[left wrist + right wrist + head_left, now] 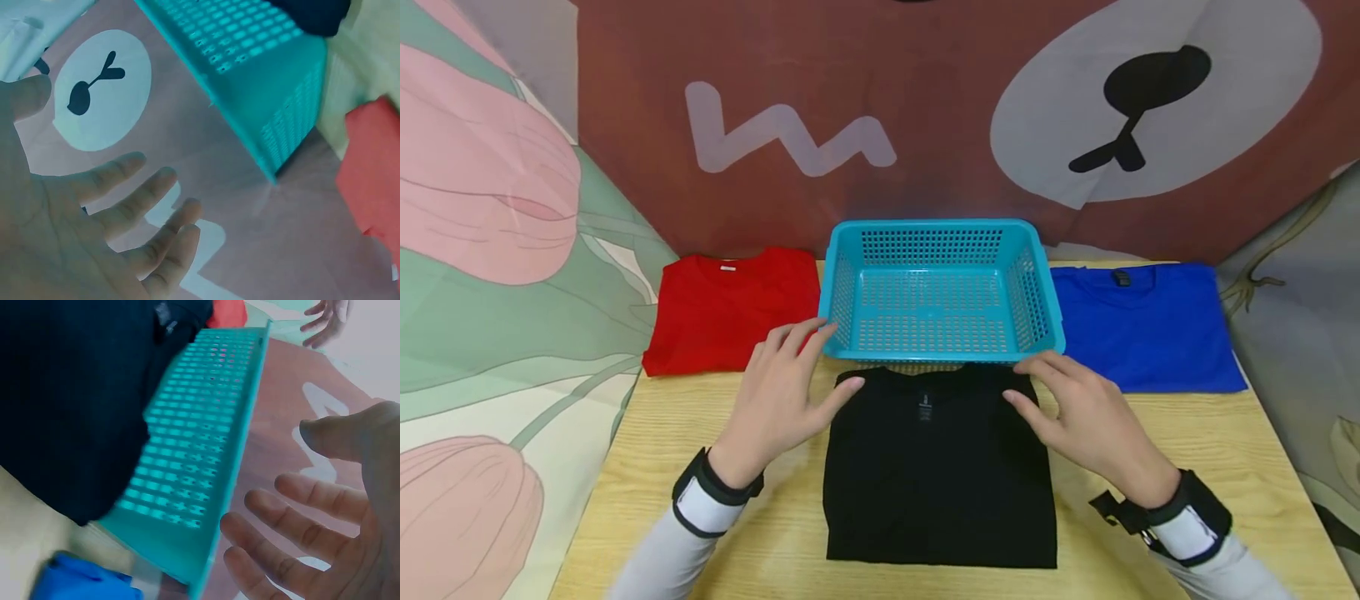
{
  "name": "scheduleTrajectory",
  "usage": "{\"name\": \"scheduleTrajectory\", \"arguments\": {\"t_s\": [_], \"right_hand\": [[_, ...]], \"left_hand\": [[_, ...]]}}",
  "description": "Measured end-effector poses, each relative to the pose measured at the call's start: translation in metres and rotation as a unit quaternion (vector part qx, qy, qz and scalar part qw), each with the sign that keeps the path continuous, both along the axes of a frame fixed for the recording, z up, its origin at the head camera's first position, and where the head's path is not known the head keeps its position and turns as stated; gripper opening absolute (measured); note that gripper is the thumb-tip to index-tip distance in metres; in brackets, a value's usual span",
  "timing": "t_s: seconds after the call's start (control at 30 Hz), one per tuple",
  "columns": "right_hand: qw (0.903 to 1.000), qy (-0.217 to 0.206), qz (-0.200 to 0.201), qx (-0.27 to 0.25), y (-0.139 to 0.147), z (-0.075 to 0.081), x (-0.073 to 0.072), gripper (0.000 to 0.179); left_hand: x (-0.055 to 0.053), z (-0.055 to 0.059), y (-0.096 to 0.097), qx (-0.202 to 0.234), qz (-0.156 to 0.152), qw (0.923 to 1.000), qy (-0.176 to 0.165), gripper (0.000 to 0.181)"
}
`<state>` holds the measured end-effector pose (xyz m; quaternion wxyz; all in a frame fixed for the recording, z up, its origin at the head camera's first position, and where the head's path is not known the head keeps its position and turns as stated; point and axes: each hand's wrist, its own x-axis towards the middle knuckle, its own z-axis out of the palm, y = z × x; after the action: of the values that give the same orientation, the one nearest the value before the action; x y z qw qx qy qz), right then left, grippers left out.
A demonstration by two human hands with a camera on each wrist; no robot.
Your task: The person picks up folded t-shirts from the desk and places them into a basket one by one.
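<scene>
A folded black T-shirt (936, 483) lies flat at the front middle, collar towards the back. Right behind it stands a turquoise plastic basket (928, 287) with nothing inside. My left hand (778, 392) hovers by the basket's front left corner and the shirt's left shoulder, fingers spread. On the other side, my right hand (1086, 417) is held over the shirt's right shoulder near the basket's front right corner, fingers loosely bent. Both palms are bare in the wrist views, where a gap shows between each hand and the basket (181, 437).
A folded red T-shirt (730, 317) lies left of the basket, and a folded blue T-shirt (1157, 333) lies to its right. All rest on a light wooden table (1195, 450). A brown printed cloth (940, 167) hangs directly behind the basket.
</scene>
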<state>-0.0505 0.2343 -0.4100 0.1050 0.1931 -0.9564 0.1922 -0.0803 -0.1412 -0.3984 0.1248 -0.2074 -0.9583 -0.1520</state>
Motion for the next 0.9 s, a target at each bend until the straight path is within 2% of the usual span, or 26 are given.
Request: {"name": "scheduleTrajectory", "arguments": {"t_s": [0.13,0.33,0.5,0.9], "right_hand": [[0.9996,-0.021,-0.015,-0.005,0.0,-0.013,0.004,0.038],[0.9974,-0.06,-0.037,-0.015,0.0,-0.029,0.004,0.042],[0.9962,-0.072,-0.045,-0.02,0.001,-0.039,0.005,0.046],[0.993,-0.096,-0.068,-0.009,0.001,-0.059,0.004,0.061]], "left_hand": [[0.009,-0.01,-0.004,-0.001,0.014,0.9996,-0.023,0.08],[0.014,-0.031,-0.006,0.011,0.016,0.9986,-0.049,0.079],[0.016,-0.047,-0.002,0.019,0.009,0.9977,-0.064,0.078],[0.012,-0.073,0.007,0.01,0.015,0.9947,-0.101,0.078]]}}
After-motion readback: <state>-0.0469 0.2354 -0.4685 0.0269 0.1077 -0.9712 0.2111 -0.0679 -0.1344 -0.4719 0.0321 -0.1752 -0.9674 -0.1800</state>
